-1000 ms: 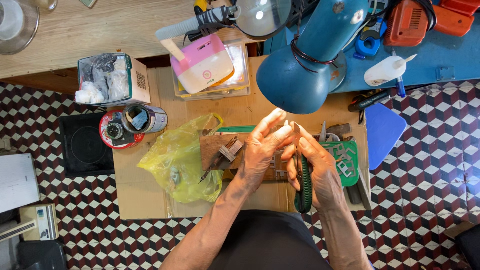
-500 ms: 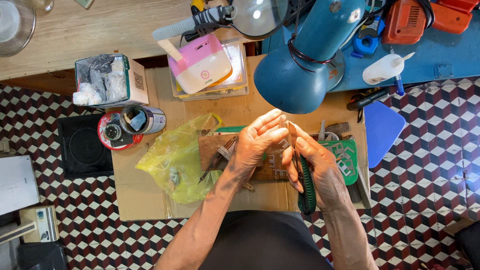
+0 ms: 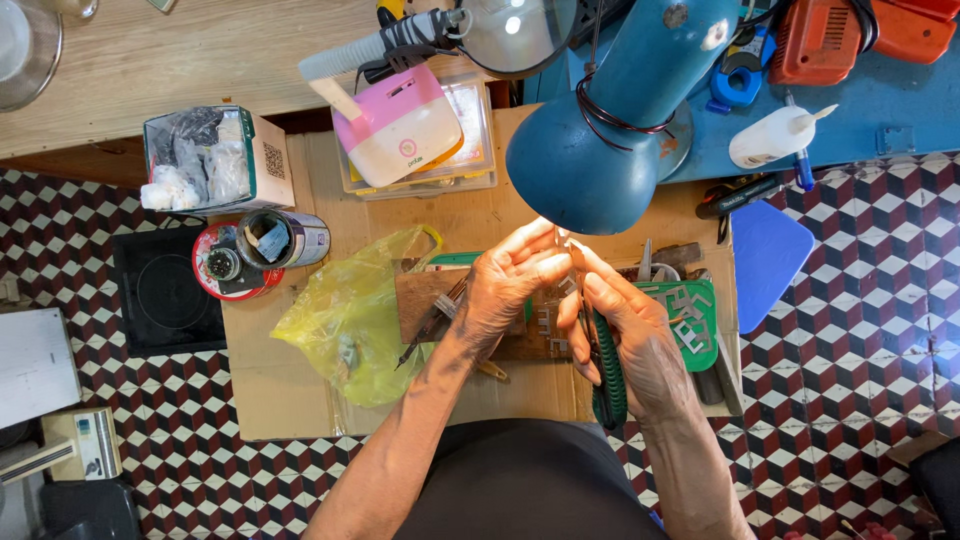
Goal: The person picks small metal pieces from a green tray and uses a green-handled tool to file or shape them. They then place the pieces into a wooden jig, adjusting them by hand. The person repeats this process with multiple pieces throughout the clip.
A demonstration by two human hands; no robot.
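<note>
Just below the blue lamp (image 3: pixel 610 120), the right hand (image 3: pixel 640 345) gripped green-handled pliers (image 3: pixel 607 375) while the left hand (image 3: pixel 510 285) pinched something tiny, work seemingly mid-way, unfinished.

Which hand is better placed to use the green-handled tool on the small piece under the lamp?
Right. The right hand already grips the green-handled pliers, tips towards the piece. The left hand only pinches that piece.

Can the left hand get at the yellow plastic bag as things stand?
Probably yes. The yellow plastic bag lies open on the cardboard just beside the left hand, nothing between them, though its fingers are busy pinching something small under the lamp.
</note>
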